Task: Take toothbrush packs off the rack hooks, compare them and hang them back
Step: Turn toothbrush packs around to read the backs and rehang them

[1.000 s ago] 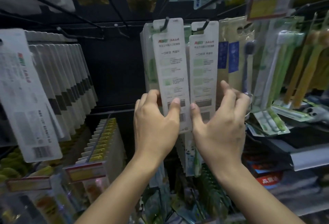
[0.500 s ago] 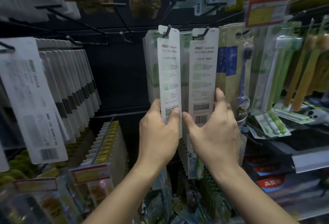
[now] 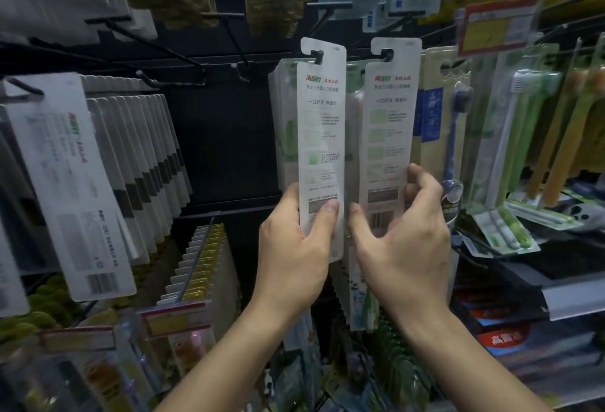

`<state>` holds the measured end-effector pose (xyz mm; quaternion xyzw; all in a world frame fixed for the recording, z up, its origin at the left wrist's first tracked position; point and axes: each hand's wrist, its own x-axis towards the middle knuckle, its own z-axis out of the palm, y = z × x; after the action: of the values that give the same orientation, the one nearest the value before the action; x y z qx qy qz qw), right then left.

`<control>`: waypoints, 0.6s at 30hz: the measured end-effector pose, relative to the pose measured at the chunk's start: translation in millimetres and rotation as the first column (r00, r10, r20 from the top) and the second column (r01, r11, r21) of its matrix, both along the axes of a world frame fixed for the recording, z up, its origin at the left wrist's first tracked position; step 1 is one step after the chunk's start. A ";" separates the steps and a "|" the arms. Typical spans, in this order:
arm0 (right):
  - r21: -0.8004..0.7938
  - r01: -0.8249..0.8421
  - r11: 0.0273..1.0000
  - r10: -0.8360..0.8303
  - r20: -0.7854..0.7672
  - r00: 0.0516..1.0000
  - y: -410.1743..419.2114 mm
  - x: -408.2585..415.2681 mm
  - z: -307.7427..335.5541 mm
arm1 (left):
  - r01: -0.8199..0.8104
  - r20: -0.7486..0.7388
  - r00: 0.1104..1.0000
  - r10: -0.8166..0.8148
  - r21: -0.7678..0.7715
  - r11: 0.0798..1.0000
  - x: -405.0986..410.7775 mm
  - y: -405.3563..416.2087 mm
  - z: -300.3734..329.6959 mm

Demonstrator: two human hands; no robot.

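Two long white toothbrush packs hang back-side out from neighbouring black rack hooks, with green squares, print and a barcode on each. My left hand [image 3: 294,244] pinches the lower end of the left pack [image 3: 322,136], thumb on its face. My right hand [image 3: 406,238] grips the lower end of the right pack [image 3: 388,130], thumb at its left edge and fingers curled round its right edge. The left hook [image 3: 317,55] and the right hook [image 3: 387,55] pass through the packs' top slots. More packs hang behind both.
A row of white packs [image 3: 140,156] fills hooks at the left, with one pack [image 3: 70,182] hanging nearest me. Green and yellow brush packs [image 3: 523,136] hang to the right. Price tags [image 3: 497,27] stick out on hook ends. Yellow-topped packs [image 3: 203,264] hang below.
Both packs now hang straight on their hooks instead of tilting. My hands have slid a little higher on the packs, and the right hand has closed round its pack's edge.
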<state>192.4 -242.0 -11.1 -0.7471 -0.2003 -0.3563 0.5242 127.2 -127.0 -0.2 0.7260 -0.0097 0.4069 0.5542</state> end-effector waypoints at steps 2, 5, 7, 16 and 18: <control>0.007 -0.001 1.000 0.001 0.018 1.000 -1.8 0.6 -0.7 | -0.008 0.021 1.000 0.007 0.009 1.000 -2.8 -0.9 1.7; 0.034 -0.035 0.999 0.034 0.034 0.999 -4.1 -0.2 -3.0 | -0.025 0.035 0.999 0.024 0.037 0.999 -8.4 -1.2 1.7; 0.048 -0.069 0.996 0.066 0.059 0.996 -6.1 -0.9 -6.1 | -0.051 0.039 0.998 0.048 0.074 0.996 -12.4 0.5 -0.1; -0.056 -0.216 0.975 0.221 0.102 0.970 -16.0 3.0 -15.6 | -0.237 0.082 0.971 0.224 0.207 0.949 -26.3 7.6 -6.6; -0.080 -0.214 0.974 0.223 0.129 0.966 -16.7 1.8 -16.8 | -0.217 0.075 0.976 0.207 0.185 0.958 -28.3 6.5 -7.4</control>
<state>194.2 -258.7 -27.9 -0.7109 -0.3284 -0.3404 0.5205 98.8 -120.4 -7.6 0.7614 0.0136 0.4811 0.4343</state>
